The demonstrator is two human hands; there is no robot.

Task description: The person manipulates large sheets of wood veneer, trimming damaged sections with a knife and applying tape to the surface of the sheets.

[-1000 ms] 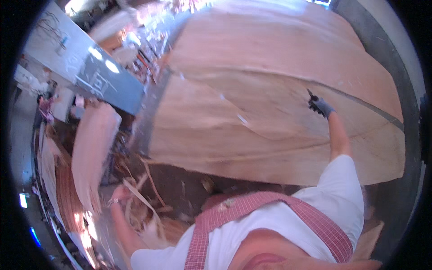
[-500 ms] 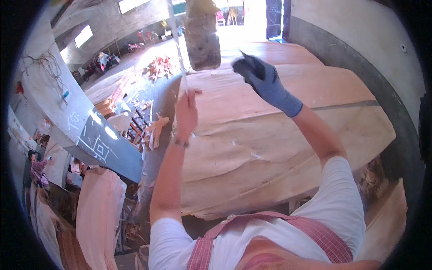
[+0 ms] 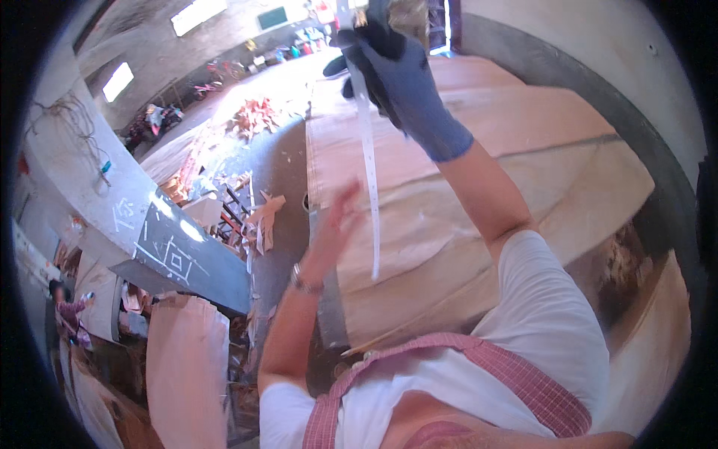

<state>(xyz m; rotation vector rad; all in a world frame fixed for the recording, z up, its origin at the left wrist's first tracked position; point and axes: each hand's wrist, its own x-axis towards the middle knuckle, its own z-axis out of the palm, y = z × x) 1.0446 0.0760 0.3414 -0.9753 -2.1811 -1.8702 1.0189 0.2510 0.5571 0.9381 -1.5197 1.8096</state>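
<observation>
A long white strip of tape (image 3: 369, 161) with a row of small holes hangs down in front of me. High up, my right hand (image 3: 400, 82), in a blue-grey glove with dark palm and fingers, closes round it; a dark finger crosses the strip, and other fingertips show on its left. Lower down, my bare left hand (image 3: 340, 221) is just left of the strip's loose lower part, its fingers smeared by motion. Beneath both hands lies a broad stack of thin wood veneer sheets (image 3: 538, 187). The brownish hanging block (image 3: 408, 21) is partly hidden behind the glove.
A concrete pillar (image 3: 161, 217) with chalk marks stands at left. Near it are veneer scraps (image 3: 265, 217) and a pale upright veneer stack (image 3: 187, 367). A person (image 3: 71, 314) is at far left. More scraps (image 3: 256, 116) lie on the floor ahead. The right wall (image 3: 576, 45) curves alongside.
My right hand has moved up and left onto the tape. My left hand has come off the tape and dropped lower. The tape now hangs further down. My view has shifted slightly.
</observation>
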